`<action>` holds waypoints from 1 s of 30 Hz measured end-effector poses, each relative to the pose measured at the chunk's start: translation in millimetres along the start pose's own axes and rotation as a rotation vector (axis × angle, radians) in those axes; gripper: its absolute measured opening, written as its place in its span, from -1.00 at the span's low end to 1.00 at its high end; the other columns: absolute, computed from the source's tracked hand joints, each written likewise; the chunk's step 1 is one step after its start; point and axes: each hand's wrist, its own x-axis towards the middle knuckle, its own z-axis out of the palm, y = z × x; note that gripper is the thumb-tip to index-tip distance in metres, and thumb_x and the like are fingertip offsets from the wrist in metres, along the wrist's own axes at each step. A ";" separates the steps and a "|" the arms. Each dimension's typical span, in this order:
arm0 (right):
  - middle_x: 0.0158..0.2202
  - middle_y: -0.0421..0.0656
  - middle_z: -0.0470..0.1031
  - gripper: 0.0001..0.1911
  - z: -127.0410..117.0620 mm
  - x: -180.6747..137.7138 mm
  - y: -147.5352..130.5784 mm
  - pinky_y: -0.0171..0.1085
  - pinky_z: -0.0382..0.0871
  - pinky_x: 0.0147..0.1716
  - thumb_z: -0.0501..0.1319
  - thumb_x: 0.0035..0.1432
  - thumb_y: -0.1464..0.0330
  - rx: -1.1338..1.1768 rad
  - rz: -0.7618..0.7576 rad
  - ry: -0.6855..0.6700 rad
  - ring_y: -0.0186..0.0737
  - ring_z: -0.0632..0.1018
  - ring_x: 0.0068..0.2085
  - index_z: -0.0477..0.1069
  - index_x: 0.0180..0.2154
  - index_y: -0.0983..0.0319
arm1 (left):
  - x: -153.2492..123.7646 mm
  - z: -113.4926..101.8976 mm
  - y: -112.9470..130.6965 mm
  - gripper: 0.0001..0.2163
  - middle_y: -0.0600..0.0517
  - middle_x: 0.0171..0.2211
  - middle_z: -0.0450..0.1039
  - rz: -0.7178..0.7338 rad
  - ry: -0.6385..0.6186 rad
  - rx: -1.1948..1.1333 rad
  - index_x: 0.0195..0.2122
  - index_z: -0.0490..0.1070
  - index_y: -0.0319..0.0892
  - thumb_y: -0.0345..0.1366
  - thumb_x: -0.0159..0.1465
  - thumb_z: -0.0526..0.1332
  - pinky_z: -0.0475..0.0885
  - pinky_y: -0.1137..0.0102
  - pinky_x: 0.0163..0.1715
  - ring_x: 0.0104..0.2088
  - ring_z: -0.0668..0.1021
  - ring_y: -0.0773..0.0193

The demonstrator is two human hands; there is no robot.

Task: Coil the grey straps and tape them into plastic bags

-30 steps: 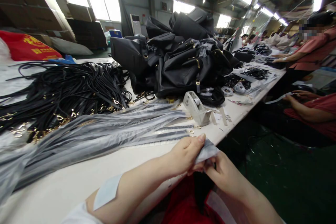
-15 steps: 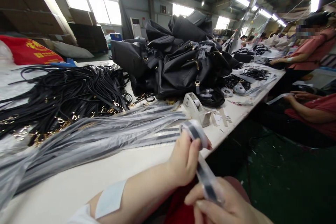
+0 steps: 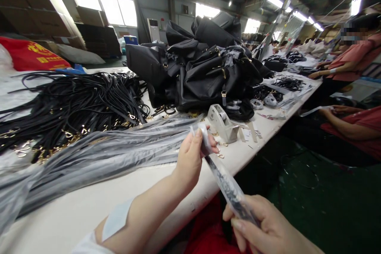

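Note:
A black strap in a clear plastic sleeve runs taut between my two hands. My left hand is closed around its coiled end, just over the table edge. Lower and nearer to me, my right hand pinches the same strap between thumb and fingers. More sleeved straps lie lengthwise on the table to the left of my left hand. A white tape dispenser stands just beyond that hand, with small gold clasps beside it.
Black bags are heaped at the table's middle. Bare black straps with gold clasps pile up on the left. Coiled sleeved straps lie farther along. A person in red sits at the right, and another person stands beyond.
My left hand has moved left and a little up with the coil. My right hand has shifted slightly right, so a longer stretch of strap shows between them.

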 end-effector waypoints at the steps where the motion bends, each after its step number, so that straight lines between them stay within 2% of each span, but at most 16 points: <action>1: -0.54 -0.21 0.43 -0.73 -0.8 -1.8 0.4 -0.38 0.27 -0.47 0.10 0.29 0.20 -0.005 -0.014 0.007 -0.37 0.37 -0.54 0.44 -0.21 0.25 | 1.8 1.0 3.5 -0.62 0.09 -0.48 0.42 -0.027 0.007 -0.031 -0.08 0.36 -0.27 -0.02 0.31 0.18 0.42 0.40 -0.34 -0.49 0.48 0.34; 5: -0.51 -0.19 0.43 -0.69 -4.7 -8.8 2.2 -0.36 0.30 -0.47 0.10 0.30 0.16 -0.028 -0.059 0.035 -0.32 0.41 -0.50 0.47 -0.24 0.24 | 4.7 1.3 15.3 -0.67 0.13 -0.57 0.35 -0.169 -0.033 -0.126 -0.14 0.40 -0.32 -0.09 0.34 0.14 0.40 0.42 -0.32 -0.58 0.39 0.40; 7: -0.53 -0.20 0.43 -0.73 -4.2 -7.8 2.0 -0.36 0.31 -0.47 0.10 0.30 0.19 -0.053 -0.081 0.084 -0.32 0.41 -0.51 0.47 -0.24 0.23 | 2.7 -1.2 16.9 -0.67 0.13 -0.57 0.33 -0.129 -0.032 -0.099 -0.13 0.39 -0.30 -0.09 0.37 0.10 0.40 0.41 -0.31 -0.58 0.38 0.40; 10: -0.51 -0.19 0.46 -0.80 -0.2 -3.1 2.3 -0.35 0.34 -0.43 0.12 0.27 0.27 -0.080 -0.088 0.090 -0.31 0.44 -0.49 0.46 -0.23 0.22 | -6.4 -7.8 9.9 -0.67 0.02 -0.43 0.44 0.176 -0.062 0.209 -0.07 0.38 -0.22 -0.07 0.40 0.03 0.41 0.31 -0.21 -0.42 0.50 0.26; 13: -0.49 -0.18 0.45 -0.82 1.4 -3.1 6.1 -0.36 0.34 -0.45 0.16 0.25 0.28 -0.034 -0.067 0.069 -0.31 0.44 -0.49 0.45 -0.26 0.24 | -17.0 -15.2 -3.1 -0.72 -0.15 -0.28 0.50 0.523 -0.285 0.719 -0.18 0.43 -0.20 -0.11 0.34 0.09 0.37 0.14 -0.03 -0.17 0.53 0.03; 14: -0.51 -0.18 0.43 -0.80 0.1 -4.5 7.5 -0.36 0.32 -0.49 0.17 0.25 0.24 0.012 -0.066 0.085 -0.32 0.43 -0.51 0.44 -0.26 0.25 | -19.0 -17.0 -6.7 -0.74 -0.19 -0.29 0.50 0.596 -0.389 0.869 -0.23 0.44 -0.21 -0.12 0.32 0.10 0.36 0.11 -0.02 -0.15 0.53 -0.01; 16: -0.55 -0.22 0.37 -0.70 -5.7 -7.5 8.9 -0.37 0.27 -0.54 0.17 0.26 0.14 0.112 -0.081 0.119 -0.35 0.36 -0.56 0.43 -0.26 0.26 | -19.7 -18.7 -11.1 -0.70 -0.21 -0.35 0.48 0.685 -0.570 1.082 -0.27 0.44 -0.22 -0.09 0.30 0.08 0.39 0.14 -0.15 -0.25 0.53 -0.01; 19: -0.58 -0.27 0.29 -0.61 -19.0 -6.7 7.8 -0.39 0.18 -0.57 0.16 0.25 0.05 0.141 -0.093 0.123 -0.39 0.26 -0.57 0.41 -0.24 0.28 | -15.4 -17.5 -10.8 -0.60 -0.15 -0.46 0.43 0.759 -0.671 1.245 -0.32 0.41 -0.22 0.07 0.27 0.10 0.37 0.23 -0.31 -0.41 0.48 0.07; 22: -0.55 -0.27 0.32 -0.63 -31.9 2.4 11.1 -0.41 0.13 -0.57 0.17 0.26 0.07 0.042 -0.021 0.149 -0.40 0.27 -0.57 0.40 -0.25 0.27 | -9.7 -14.8 -8.6 -0.60 -0.07 -0.56 0.38 0.744 -0.692 1.381 -0.40 0.39 -0.19 0.09 0.27 0.13 0.31 0.30 -0.39 -0.50 0.45 0.14; 25: -0.52 -0.26 0.37 -0.65 -41.1 13.1 23.0 -0.39 0.19 -0.56 0.12 0.31 0.09 -0.115 0.022 0.213 -0.37 0.35 -0.55 0.41 -0.27 0.25 | -3.9 -13.5 -9.9 -0.59 -0.04 -0.59 0.37 0.609 -0.681 1.469 -0.45 0.38 -0.17 0.08 0.32 0.09 0.27 0.34 -0.44 -0.54 0.44 0.18; 28: -0.44 -0.21 0.47 -0.69 -46.6 19.3 36.2 -0.33 0.31 -0.42 0.08 0.35 0.15 -0.365 -0.044 0.251 -0.26 0.47 -0.42 0.45 -0.22 0.23 | 1.2 -13.6 -13.2 -0.53 -0.03 -0.62 0.36 0.459 -0.677 1.493 -0.47 0.38 -0.17 0.14 0.30 0.07 0.23 0.36 -0.50 -0.58 0.43 0.19; 30: -0.33 -0.15 0.55 -0.72 -48.9 21.0 43.2 -0.26 0.37 -0.30 0.08 0.35 0.19 -0.510 -0.080 0.255 -0.18 0.53 -0.31 0.48 -0.18 0.20 | 3.3 -13.9 -14.9 -0.51 -0.02 -0.63 0.34 0.415 -0.725 1.533 -0.50 0.37 -0.17 0.18 0.28 0.08 0.17 0.37 -0.56 -0.62 0.42 0.21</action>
